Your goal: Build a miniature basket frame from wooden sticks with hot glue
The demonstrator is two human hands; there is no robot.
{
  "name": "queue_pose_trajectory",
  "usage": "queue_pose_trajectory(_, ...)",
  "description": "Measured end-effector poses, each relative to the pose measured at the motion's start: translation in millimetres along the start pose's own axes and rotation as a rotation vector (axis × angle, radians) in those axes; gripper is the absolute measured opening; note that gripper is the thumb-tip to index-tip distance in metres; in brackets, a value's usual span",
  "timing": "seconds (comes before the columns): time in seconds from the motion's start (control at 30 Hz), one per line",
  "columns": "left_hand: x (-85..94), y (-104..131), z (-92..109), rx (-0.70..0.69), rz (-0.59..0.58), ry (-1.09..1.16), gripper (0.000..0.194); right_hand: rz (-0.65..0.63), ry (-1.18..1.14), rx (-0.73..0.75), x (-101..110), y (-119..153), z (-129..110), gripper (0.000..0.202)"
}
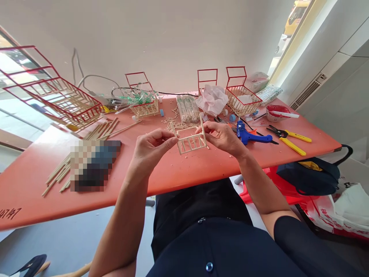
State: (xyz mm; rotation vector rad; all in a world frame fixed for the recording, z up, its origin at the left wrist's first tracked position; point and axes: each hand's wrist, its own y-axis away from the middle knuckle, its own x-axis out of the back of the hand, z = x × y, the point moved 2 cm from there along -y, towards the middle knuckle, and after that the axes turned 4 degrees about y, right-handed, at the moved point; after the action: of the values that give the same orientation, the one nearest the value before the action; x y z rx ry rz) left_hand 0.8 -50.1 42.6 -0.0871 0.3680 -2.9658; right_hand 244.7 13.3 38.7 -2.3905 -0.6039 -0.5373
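Observation:
A small frame of thin pale wooden sticks (192, 148), with several short bars across its near side, is held up above the orange table (173, 173). My left hand (154, 148) pinches its left side between thumb and fingers. On the other side, my right hand (221, 138) grips the frame near its upper right post. Behind the frame, short cut stick pieces (181, 126) lie scattered, near a clear-wrapped bundle of sticks (187, 109).
A blue glue gun (248, 134) and yellow-handled pliers (291, 140) lie to the right. Red-trimmed stick baskets (243, 100) stand along the back, a larger one (69, 102) at left. Long sticks (59, 173) lie beside a blurred dark object (99, 165). A red bowl (276, 113) is at back right.

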Motion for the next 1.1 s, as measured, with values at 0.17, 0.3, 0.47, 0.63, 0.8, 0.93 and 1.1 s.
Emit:
queue_pose_trajectory(0.17,-6.7,-4.0,-5.8,-0.009,0.02,0.048,0.032,-0.006,-0.027,-0.024,4.7,-1.1,1.2,0.027)
queue_pose_trajectory(0.3,-8.7,-6.4,-12.4,0.001,0.031,0.179,0.034,0.048,-0.058,-0.11,17.0,7.3,-0.1,0.033)
queue_pose_trajectory(0.47,-12.3,-4.1,-14.8,-0.016,0.048,0.228,0.035,0.28,-0.457,-0.333,9.5,44.2,0.3,0.046)
queue_pose_trajectory(0.63,-15.4,-1.5,-15.9,-0.02,0.023,0.228,0.032,0.217,-0.812,-0.571,-40.5,70.1,-4.2,0.059)
queue_pose_trajectory(0.8,-16.4,0.6,-18.0,-0.002,0.014,0.22,0.034,0.167,-0.955,-0.594,-74.8,52.7,-5.1,0.062)
queue_pose_trajectory(0.93,-17.8,4.3,-18.7,-0.009,0.028,0.21,0.036,0.195,-0.925,-0.575,-84.5,37.9,-1.9,0.063)
queue_pose_trajectory(1.1,-20.2,7.9,-16.5,-0.034,0.025,0.164,0.034,0.178,-0.906,-0.562,-85.9,35.3,-3.3,0.058)
